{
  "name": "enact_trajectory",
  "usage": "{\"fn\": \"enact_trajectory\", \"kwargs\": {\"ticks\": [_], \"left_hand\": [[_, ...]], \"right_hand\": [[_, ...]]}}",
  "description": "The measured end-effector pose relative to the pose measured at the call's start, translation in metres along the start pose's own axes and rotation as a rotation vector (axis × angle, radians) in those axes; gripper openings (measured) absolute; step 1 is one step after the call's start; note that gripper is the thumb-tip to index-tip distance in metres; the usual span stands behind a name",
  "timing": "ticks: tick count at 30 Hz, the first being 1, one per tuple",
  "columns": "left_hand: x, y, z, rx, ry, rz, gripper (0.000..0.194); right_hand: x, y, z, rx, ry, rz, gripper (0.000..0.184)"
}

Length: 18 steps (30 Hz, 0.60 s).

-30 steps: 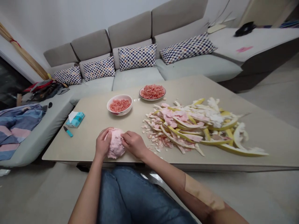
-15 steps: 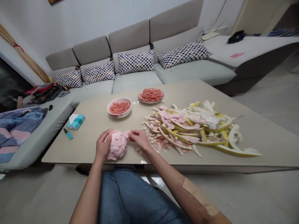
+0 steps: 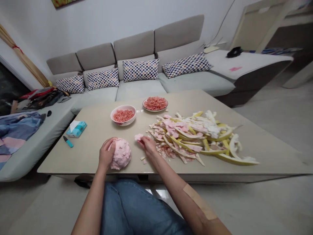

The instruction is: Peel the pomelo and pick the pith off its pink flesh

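Observation:
A pale pink peeled pomelo (image 3: pixel 121 154) rests near the table's front edge. My left hand (image 3: pixel 107 154) is closed round its left side. Between the fingertips of my right hand (image 3: pixel 148 145) is a torn piece of pink pith (image 3: pixel 139 137), held apart from the fruit on its right. Beside that hand spreads a heap of pomelo peel (image 3: pixel 193 137), with yellow rinds, white pith and pink scraps. Behind the fruit stand a white bowl (image 3: pixel 123 122) and a dark-rimmed plate (image 3: pixel 155 110), both holding pink-red pomelo flesh.
To the left on the table (image 3: pixel 93 163) lie a blue tissue pack (image 3: pixel 77 129) and a small knife (image 3: pixel 68 142) with a turquoise handle. A grey sofa (image 3: pixel 137 89) with checkered cushions runs along the table's far side.
My right hand has pulled the pith piece free of the pomelo and moved slightly right with it. My left hand stays on the fruit. The camera view has shifted a little.

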<state>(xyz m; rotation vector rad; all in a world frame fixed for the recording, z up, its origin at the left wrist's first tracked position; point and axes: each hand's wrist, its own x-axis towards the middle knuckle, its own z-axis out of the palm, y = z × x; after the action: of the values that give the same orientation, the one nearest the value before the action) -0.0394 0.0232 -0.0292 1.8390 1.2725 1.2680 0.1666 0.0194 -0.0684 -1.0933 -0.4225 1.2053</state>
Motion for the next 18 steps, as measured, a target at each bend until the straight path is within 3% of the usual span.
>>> {"fn": "enact_trajectory", "kwargs": {"ticks": [3,6,9,11,14,18], "left_hand": [[0.000,-0.002,0.000,-0.011,0.005,-0.017,0.034],[0.000,-0.004,0.000,-0.019,0.004,-0.022,0.035],[0.000,-0.005,0.000,-0.012,0.006,-0.019,0.036],[0.000,-0.005,-0.001,-0.015,0.003,-0.015,0.037],[0.000,-0.004,-0.001,-0.015,0.006,-0.011,0.037],[-0.001,-0.002,-0.001,-0.005,0.015,-0.015,0.039]], "right_hand": [[-0.011,-0.020,-0.015,-0.078,-0.044,-0.105,0.019],[-0.027,-0.053,-0.034,-0.392,-0.058,-0.446,0.029],[-0.032,-0.093,-0.060,-0.743,0.142,-0.873,0.028],[-0.027,-0.116,-0.082,-0.941,0.293,-1.076,0.028],[-0.014,-0.131,-0.115,-1.215,0.385,-1.146,0.032],[-0.007,-0.118,-0.139,-1.426,0.163,-1.077,0.034]]}}
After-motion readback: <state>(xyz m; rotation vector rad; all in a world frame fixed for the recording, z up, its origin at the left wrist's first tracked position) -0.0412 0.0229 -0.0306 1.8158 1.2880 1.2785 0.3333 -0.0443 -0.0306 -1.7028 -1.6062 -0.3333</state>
